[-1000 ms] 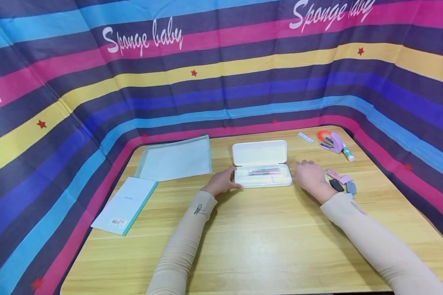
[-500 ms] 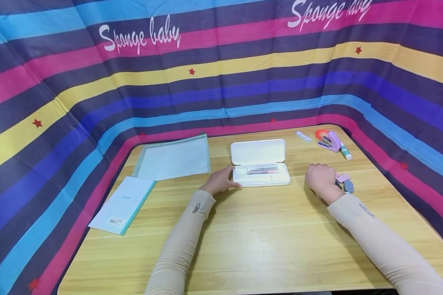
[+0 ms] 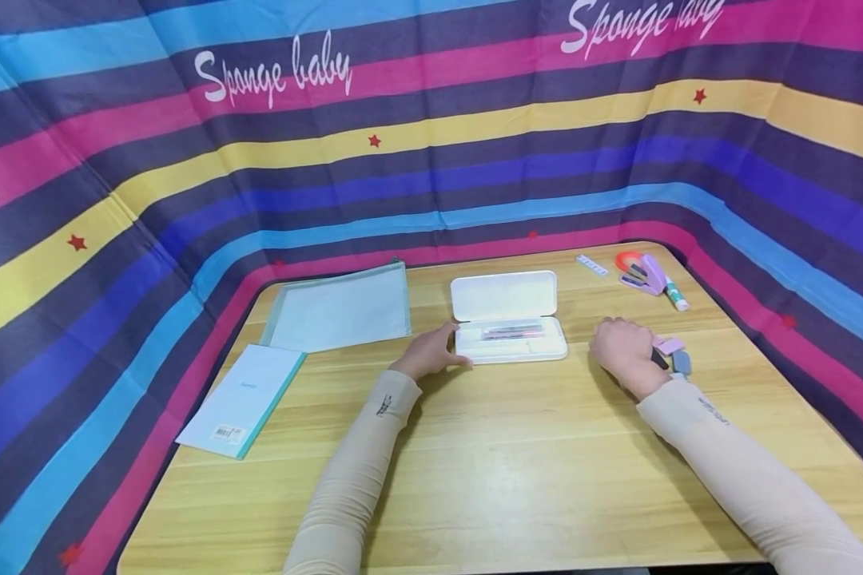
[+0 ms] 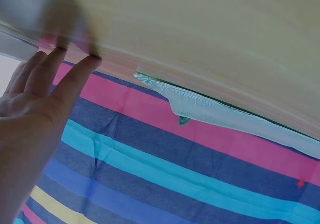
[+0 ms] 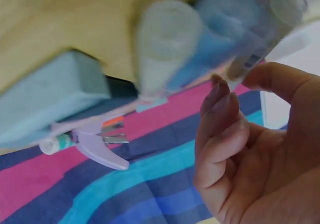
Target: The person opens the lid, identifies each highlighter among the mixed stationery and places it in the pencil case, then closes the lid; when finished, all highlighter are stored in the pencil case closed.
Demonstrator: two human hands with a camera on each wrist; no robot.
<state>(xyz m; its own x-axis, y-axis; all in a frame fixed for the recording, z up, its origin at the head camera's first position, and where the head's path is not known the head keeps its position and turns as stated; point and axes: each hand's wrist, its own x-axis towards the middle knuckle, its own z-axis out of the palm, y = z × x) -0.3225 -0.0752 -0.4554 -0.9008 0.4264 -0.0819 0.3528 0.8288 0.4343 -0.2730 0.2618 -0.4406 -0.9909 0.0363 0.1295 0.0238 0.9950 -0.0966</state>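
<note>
Wooden table (image 3: 511,479), left hand (image 3: 429,352) gripping case (image 3: 503,348) edge, right hand (image 3: 626,353) (well apart) pinching tube (image 5: 260,46)

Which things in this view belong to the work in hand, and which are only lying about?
Likely in the work:
open white case, at the left hand
blurred clear item, at the right hand
perhaps the grey-blue block nearby

Seemingly just lying about:
teal-edged booklet
pale pouch
purple stapler
orange ring
glue stick
</note>
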